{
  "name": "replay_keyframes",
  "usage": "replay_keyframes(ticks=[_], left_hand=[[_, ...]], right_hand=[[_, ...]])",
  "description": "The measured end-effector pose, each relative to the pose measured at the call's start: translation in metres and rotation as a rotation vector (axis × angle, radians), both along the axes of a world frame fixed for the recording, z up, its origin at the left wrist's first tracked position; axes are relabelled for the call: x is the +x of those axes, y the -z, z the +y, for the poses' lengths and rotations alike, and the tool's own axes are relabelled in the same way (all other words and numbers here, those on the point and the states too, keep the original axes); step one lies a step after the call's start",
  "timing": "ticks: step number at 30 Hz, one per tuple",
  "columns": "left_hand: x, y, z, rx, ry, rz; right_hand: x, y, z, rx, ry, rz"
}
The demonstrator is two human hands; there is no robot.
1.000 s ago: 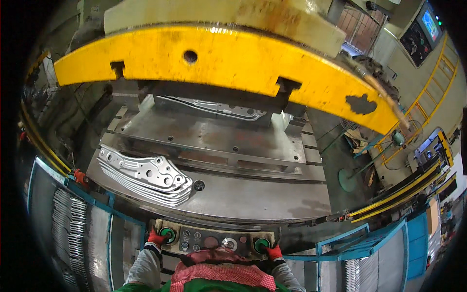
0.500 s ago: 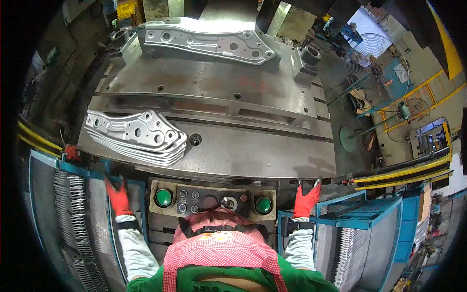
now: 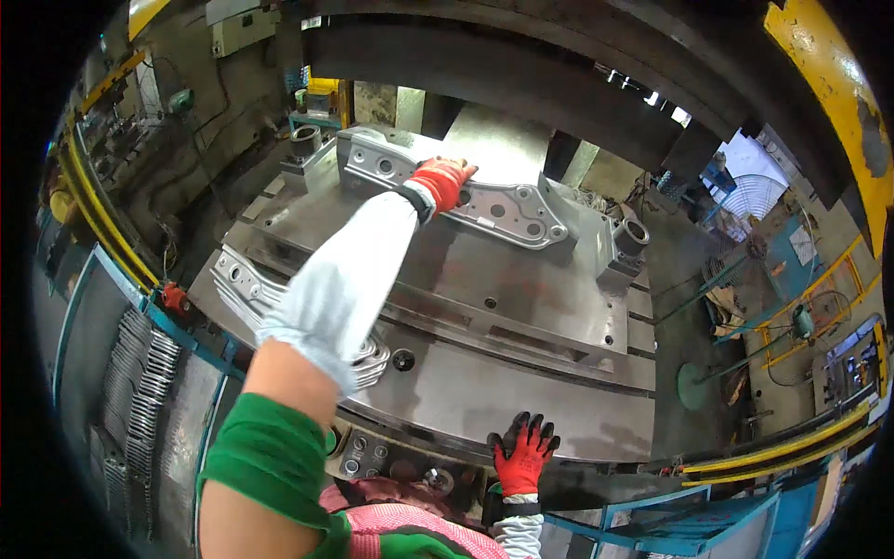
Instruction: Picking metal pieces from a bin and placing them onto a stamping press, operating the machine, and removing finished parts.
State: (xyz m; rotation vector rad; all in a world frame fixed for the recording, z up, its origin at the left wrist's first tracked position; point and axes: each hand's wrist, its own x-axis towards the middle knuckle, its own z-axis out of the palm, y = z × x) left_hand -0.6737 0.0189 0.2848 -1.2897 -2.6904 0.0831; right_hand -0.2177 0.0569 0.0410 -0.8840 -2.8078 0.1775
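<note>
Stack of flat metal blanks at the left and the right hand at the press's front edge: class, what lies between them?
In the head view, a small round hole in the press bed lies between the stack of blanks and the right hand; otherwise bare steel.

I see a stack of metal plates [image 3: 244,284] at the left, a control panel [image 3: 391,461] below, and a yellow rail [image 3: 98,219].

Dim, sharp centre — fisheye bend, black rim
</note>
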Motion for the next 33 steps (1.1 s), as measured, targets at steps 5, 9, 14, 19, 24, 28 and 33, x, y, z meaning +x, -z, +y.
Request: replay_keyframes(ticks=[5, 9, 14, 19, 24, 28, 33], left_hand=[[-0.039, 0.023, -0.007, 0.17, 0.173, 0.165], [-0.001, 0.001, -0.057, 0.337, 0.542, 0.445], [0.02, -0.012, -0.217, 0.25, 0.508, 0.022], [0.024, 0.024, -0.317, 0.041, 0.172, -0.268], [0.019, 0.08, -0.341, -0.276, 0.015, -0.074], [0.024, 0.139, -0.353, 0.064, 0.051, 0.033], [0.082, 0.157, -0.364, 0.628, -0.254, -0.048]], right_hand=[[-0.004, -0.012, -0.01, -0.013, -0.017, -0.052], [-0.003, -0.017, -0.012, -0.045, 0.017, -0.134], [-0.002, -0.003, -0.013, 0.049, -0.008, -0.108], [0.0, 0.004, -0.009, 0.084, -0.016, -0.144], [-0.012, -0.001, 0.005, -0.154, -0.045, -0.02], [-0.106, -0.061, -0.047, -0.423, -0.307, 0.346], [-0.236, -0.08, -0.125, -0.763, -0.536, 0.183]])
